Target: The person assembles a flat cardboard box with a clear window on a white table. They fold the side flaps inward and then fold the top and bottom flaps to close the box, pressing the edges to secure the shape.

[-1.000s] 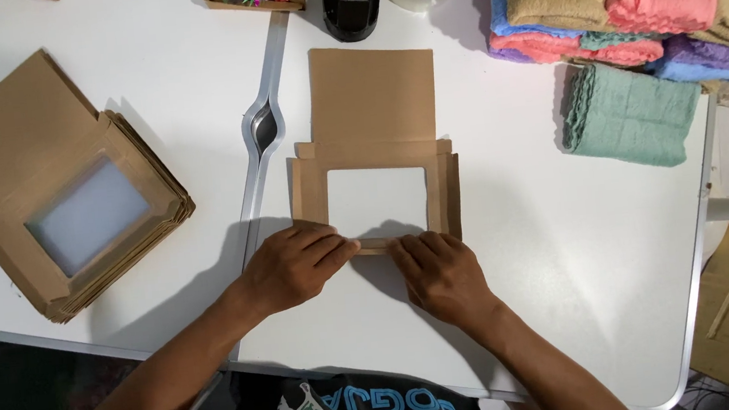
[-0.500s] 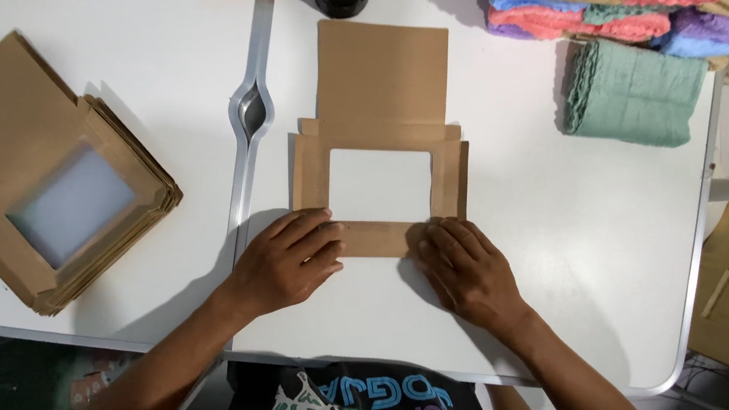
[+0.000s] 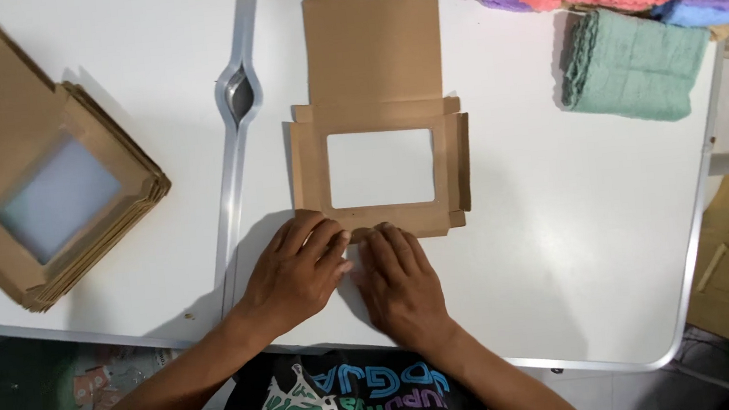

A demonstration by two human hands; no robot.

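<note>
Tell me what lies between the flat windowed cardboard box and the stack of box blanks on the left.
In the head view, only bare white table and its metal seam.

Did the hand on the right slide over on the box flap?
Yes. The right hand has slid left along the near flap of the flat cardboard box, toward the left hand; they now nearly touch below the window cutout.
</note>
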